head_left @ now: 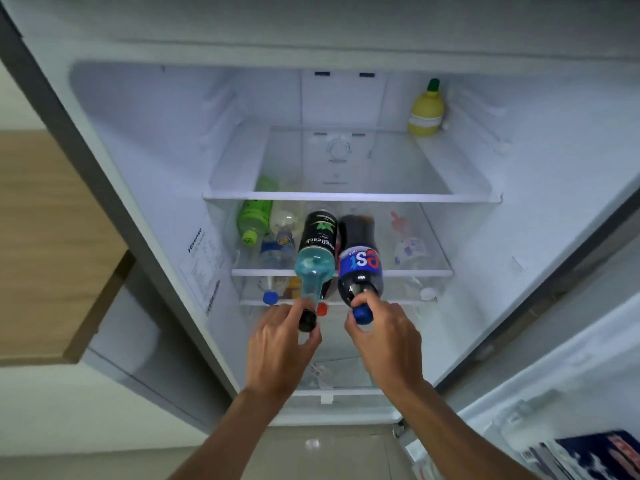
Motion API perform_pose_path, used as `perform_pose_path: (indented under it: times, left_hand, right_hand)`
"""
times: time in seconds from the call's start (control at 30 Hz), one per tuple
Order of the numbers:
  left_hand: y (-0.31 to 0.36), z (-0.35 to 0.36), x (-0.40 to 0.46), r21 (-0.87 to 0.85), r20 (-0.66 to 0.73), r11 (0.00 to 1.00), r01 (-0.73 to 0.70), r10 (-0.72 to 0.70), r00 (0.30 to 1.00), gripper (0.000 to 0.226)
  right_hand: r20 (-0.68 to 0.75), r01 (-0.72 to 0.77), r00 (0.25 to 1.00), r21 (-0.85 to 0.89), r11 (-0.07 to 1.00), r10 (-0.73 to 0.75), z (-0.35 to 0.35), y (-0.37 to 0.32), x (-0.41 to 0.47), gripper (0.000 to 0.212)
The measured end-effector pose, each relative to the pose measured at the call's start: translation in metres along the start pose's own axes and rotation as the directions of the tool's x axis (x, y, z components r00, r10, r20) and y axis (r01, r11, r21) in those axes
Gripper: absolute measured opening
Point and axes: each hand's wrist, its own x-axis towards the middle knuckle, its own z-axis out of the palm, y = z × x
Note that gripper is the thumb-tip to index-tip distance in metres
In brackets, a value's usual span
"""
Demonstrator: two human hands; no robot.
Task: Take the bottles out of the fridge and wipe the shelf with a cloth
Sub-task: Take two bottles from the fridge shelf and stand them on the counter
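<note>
The fridge stands open in front of me. My left hand (280, 344) grips the black cap end of a pale blue bottle with a black label (317, 251). My right hand (384, 336) grips the blue-capped neck of a dark cola bottle (360, 261). Both bottles lie neck toward me, partly out over the front edge of the middle glass shelf (415, 273). On that shelf also lie a green bottle (254, 218), a clear water bottle (277, 249) and a clear bottle with a pale label (408, 249). No cloth is in view.
A yellow lemon-shaped bottle with a green cap (426, 110) stands at the back right of the upper shelf (353, 196). Below the middle shelf, more bottles show a blue cap (270, 298) and a white cap (428, 294). The fridge door (568, 393) hangs open on the right.
</note>
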Motion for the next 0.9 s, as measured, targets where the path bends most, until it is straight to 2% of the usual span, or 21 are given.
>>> perform_pose_path:
  times: [0.13,0.27,0.37,0.5,0.63,0.7,0.8,0.9]
  left_hand:
    - [0.005,-0.022,-0.017,0.035,0.001,0.998,0.042,-0.043,0.999,0.029]
    - [0.016,-0.050,-0.021,0.118,-0.005,0.993,0.012,-0.011,1.000,0.037]
    - [0.030,-0.073,-0.011,0.143,-0.043,0.990,-0.016,0.022,0.999,0.035]
    - [0.050,-0.101,0.007,0.156,-0.068,0.986,-0.063,0.074,0.995,0.034]
    - [0.072,-0.127,0.027,0.207,-0.090,0.971,-0.120,0.142,0.986,0.033]
    - [0.080,-0.140,0.039,0.241,-0.044,0.964,-0.110,0.124,0.991,0.029]
    - [0.088,-0.157,0.044,0.274,0.118,0.959,-0.076,0.045,0.992,0.026]
    - [0.088,-0.171,0.030,0.304,0.297,0.952,-0.031,-0.063,0.953,0.027]
  right_hand:
    - [-0.013,-0.018,1.000,-0.037,0.999,0.017,-0.024,-0.010,-0.009,0.021]
    - [-0.050,-0.040,0.998,-0.041,0.998,0.038,-0.058,-0.022,-0.001,0.021]
    - [-0.012,-0.039,0.999,-0.026,0.999,0.039,-0.083,-0.032,0.014,0.023]
    - [-0.041,0.039,0.998,-0.018,0.999,-0.040,-0.113,-0.048,0.036,0.021]
    - [-0.040,0.151,0.987,-0.127,0.980,-0.157,-0.147,-0.065,0.059,0.022]
    - [0.022,0.163,0.987,-0.165,0.973,-0.162,-0.164,-0.071,0.068,0.023]
    - [0.172,0.162,0.975,-0.138,0.977,-0.138,-0.178,-0.077,0.068,0.026]
    - [0.356,0.209,0.919,-0.078,0.975,-0.168,-0.182,-0.079,0.058,0.026]
